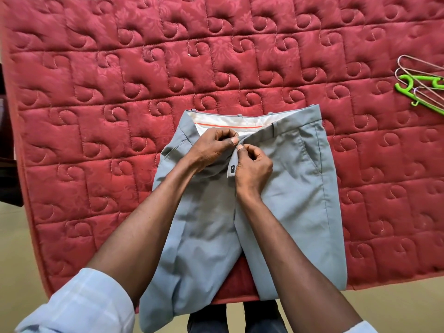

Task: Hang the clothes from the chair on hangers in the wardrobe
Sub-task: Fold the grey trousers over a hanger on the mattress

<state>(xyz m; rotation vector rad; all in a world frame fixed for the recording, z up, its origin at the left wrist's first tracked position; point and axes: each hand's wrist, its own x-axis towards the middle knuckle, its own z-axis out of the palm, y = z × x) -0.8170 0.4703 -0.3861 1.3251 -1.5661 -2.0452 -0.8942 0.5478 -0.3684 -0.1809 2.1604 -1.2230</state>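
Observation:
Grey trousers [288,193] lie flat on a red quilted mattress [120,92], waistband away from me and legs hanging over the near edge. My left hand [211,150] pinches the left side of the waistband at the fly. Beside it, my right hand [254,167] pinches the right fly flap, where a dark clasp shows. The two hands meet at the trousers' front closure. Several hangers [422,85], wire ones and a green plastic one, lie at the mattress's right edge.
The mattress fills most of the view, with a pale floor [21,248] showing at the lower left and lower right. Something dark stands at the far left edge [7,179]. My legs [240,318] show below the mattress edge.

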